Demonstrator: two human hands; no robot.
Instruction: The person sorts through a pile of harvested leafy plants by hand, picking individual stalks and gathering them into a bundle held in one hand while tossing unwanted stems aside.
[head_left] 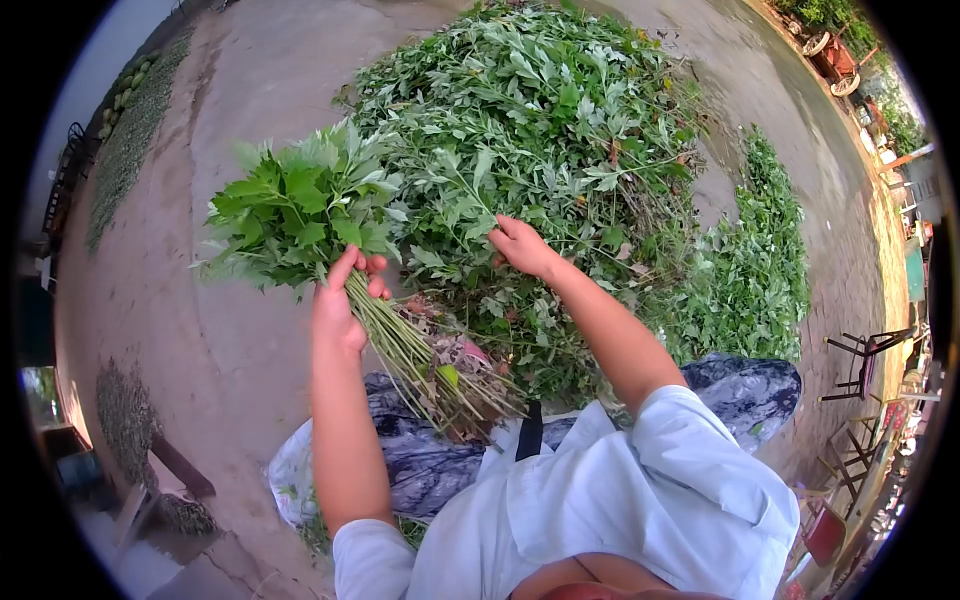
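A thick bunch of leafy green stems is gripped in my left hand, its leaves fanning out above the fist and the long bare stems slanting down to the right toward my lap. My right hand pinches a leafy sprig at the front face of a big heap of cut plants. The sprig's leaves point up and left, toward the bunch. Whether its lower end is free of the heap is hidden by my fingers.
More cut greenery lies to the heap's right. Patterned dark cloth covers my legs. Chairs stand at the right edge, with a cart far back. Dried plant matter lies on the concrete floor at left.
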